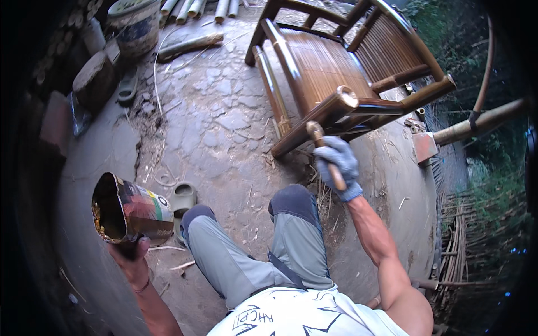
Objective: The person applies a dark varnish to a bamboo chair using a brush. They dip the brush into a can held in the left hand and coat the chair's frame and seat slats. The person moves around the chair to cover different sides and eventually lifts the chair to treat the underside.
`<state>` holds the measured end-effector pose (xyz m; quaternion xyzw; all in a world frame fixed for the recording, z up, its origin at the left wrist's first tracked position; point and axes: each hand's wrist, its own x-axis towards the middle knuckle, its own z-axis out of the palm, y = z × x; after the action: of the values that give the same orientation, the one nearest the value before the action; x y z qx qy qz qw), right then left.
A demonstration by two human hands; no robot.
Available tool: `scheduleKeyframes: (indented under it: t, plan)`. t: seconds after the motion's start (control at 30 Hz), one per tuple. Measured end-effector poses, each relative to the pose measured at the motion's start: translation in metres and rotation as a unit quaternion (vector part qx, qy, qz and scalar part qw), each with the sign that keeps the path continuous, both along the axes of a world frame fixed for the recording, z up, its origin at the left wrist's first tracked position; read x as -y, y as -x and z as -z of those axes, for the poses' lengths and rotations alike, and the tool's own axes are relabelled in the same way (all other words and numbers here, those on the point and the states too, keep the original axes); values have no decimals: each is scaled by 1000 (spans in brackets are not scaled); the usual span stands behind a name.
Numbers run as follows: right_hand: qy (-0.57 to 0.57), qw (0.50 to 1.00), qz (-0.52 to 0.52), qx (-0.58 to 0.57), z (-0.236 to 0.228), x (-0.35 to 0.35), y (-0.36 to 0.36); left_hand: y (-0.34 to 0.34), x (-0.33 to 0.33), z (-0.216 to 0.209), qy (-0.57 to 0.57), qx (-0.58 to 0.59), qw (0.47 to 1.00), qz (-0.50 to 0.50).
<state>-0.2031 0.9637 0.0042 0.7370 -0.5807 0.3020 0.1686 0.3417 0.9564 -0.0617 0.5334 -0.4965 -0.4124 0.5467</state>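
My left hand (pixel 133 259), bare, grips a printed tin can (pixel 143 211) from below. The open can tips to the left, with glossy brown residue on its dark inner wall. In a grey-blue knit glove, my right hand (pixel 338 165) is closed around a brush (pixel 337 177) with a pale wooden handle. The brush's upper end is slightly blurred and lies close to the bamboo chair (pixel 330 70); whether they touch I cannot tell. The chair is glossy brown, with slatted seat and back, and stands tilted ahead of me to the right.
A green-grey clog (pixel 184 197) lies by my knee, another shoe (pixel 128 88) farther left. A stained bucket (pixel 134 28), a wood stump (pixel 94 75) and cut bamboo poles (pixel 193 8) stand or lie at the far left. A brick (pixel 425 147) and bamboo rail (pixel 476 123) are at right, on cracked ground.
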Motion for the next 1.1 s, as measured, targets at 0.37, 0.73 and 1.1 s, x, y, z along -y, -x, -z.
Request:
scheduleKeyframes:
  t: [0.37, 0.73, 1.1]
  plan:
    - [-32, 998, 19, -51, 130, 26, 13, -18, -35, -43, -11, 201, 973, -111]
    - [-395, 879, 205, 170, 263, 79, -19, -29, -63, -17, -10, 98, 982, -161]
    - [-130, 988, -21, 82, -101, 34, 30, 26, -1, -130, -52, 220, 958, -176]
